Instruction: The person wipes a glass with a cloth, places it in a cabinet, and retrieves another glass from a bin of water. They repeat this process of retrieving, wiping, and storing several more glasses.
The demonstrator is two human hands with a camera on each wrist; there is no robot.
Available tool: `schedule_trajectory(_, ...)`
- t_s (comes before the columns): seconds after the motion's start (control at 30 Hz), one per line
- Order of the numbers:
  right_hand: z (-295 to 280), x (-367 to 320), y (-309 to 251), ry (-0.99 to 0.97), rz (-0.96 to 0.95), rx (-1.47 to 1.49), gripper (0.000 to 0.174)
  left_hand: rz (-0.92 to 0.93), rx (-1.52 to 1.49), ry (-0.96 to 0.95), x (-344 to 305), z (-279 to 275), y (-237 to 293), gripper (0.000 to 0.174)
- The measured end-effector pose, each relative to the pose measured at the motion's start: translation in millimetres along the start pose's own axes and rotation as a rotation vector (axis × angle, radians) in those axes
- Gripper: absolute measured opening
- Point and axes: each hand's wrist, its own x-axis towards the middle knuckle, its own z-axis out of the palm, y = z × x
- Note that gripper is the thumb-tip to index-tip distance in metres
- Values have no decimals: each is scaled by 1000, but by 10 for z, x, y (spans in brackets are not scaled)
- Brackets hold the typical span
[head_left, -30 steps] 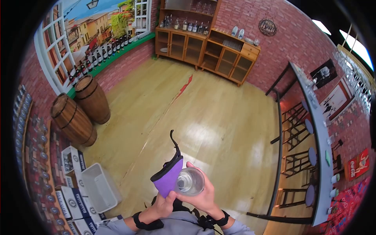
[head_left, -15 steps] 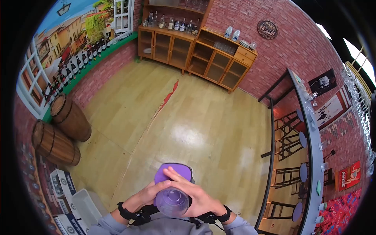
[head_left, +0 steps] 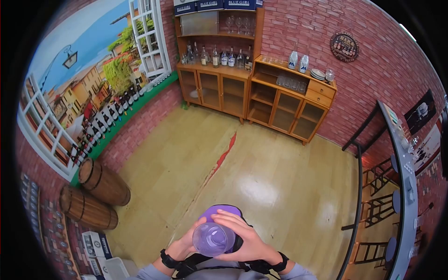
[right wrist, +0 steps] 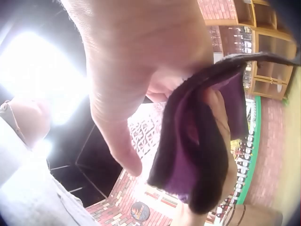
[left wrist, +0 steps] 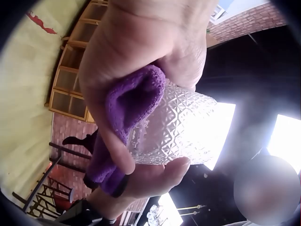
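A clear cut-glass tumbler (head_left: pixel 213 239) is held before the person's body, its mouth facing up to the head camera. Its diamond pattern shows in the left wrist view. Against its far side and base lies a purple cloth (head_left: pixel 218 211) with black edging and a black strap (right wrist: pixel 263 56). My left hand (head_left: pixel 185 242) grips the cloth against the glass, one fold bulging between thumb and fingers. From the other side, my right hand (head_left: pixel 252 243) holds the tumbler, thumb near the rim and fingers reaching over the cloth. Some fingertips are hidden behind the cloth.
Wooden cabinets (head_left: pixel 219 91) with bottles and glasses stand along the far wall. Two barrels (head_left: pixel 88 207) and a white bin (head_left: pixel 119 269) are at the left. A long bar counter (head_left: pixel 405 186) with stools and a dark rail (head_left: pixel 359 205) runs down the right.
The cloth has swung from the tumbler's left side to behind it, its strap no longer hanging upright in the head view. Both hands have closed together around the glass. The head view has tilted up.
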Motion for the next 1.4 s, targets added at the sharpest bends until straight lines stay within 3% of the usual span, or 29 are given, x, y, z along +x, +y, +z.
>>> schedule_trajectory(0.1, -364, 149, 263, 130, 35, -62, 75, 173, -92, 53, 462, 188, 211, 64)
schedule_trajectory(0.17, -555, 275, 383, 187, 63, -52, 72, 176, -135, 142, 703, 354, 343, 65)
schedule_trajectory(0.23, -684, 386, 564, 317, 162, -37, 72, 221, -158, 1, 939, 572, 537, 65)
schedule_trajectory(0.27, -738, 442, 652, 358, 144, -52, 74, 271, -99, 42, 1081, 680, 604, 61)
schedule_trajectory(0.37, -892, 586, 917, 453, 193, -39, 76, 312, 25, 212, 1484, 470, 541, 55)
schedule_trajectory(0.53, -1180, 873, 1308, 518, 284, -171, 81, 465, 105, 276, 2044, 674, 806, 40)
schedule_trajectory(0.57, -1222, 914, 1434, 550, 328, -86, 80, 458, 90, 269, 2165, 611, 837, 40)
schedule_trajectory(0.63, -1378, 1048, 1660, 582, 370, -24, 79, 562, 467, 373, 2440, 470, 955, 39)
schedule_trajectory(0.77, -1790, 1537, 2086, 512, 319, -48, 71, 727, 655, 265, 2987, 345, 1430, 39)
schedule_trajectory(0.9, -2199, 2274, 2371, 374, 233, -201, 68, 647, 513, 171, 3575, 214, 2262, 40)
schedule_trajectory(1.03, -2497, 2989, 2631, 205, 148, -314, 70, 357, 334, 57, 4031, -55, 3031, 37)
schedule_trajectory(1.1, -2560, 3264, 2821, 195, 169, -296, 72, 76, 188, -32, 4222, -241, 3350, 35)
schedule_trajectory(1.13, -2576, 3362, 2920, 186, 167, -277, 72, -17, 159, 11, 4283, -272, 3498, 34)
schedule_trajectory(1.3, -2695, 3803, 3289, 175, 284, -230, 68, -203, 96, -32, 4661, -671, 3900, 41)
schedule_trajectory(1.4, -2786, 4029, 3513, 118, 302, -211, 64, -358, -9, -204, 4781, -865, 4155, 44)
